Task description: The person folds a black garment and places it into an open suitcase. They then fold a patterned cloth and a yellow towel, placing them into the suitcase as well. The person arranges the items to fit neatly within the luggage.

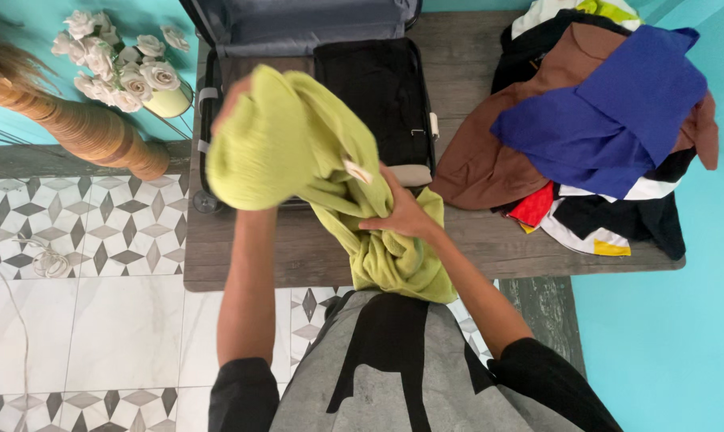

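Above worktop (298,256), centre: green garment (298,152); left hand (230,100) inside it, grip unclear; right hand (402,216) clenching fabric; open suitcase (378,88) at 12 o'clock.

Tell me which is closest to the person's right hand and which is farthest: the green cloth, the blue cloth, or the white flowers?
From the right hand:
1. Green cloth: gripped in that hand.
2. Blue cloth: on top of the clothes pile, off to the right.
3. White flowers: far upper left, beside the open suitcase.

L hand (232,100) inside green garment (298,152)
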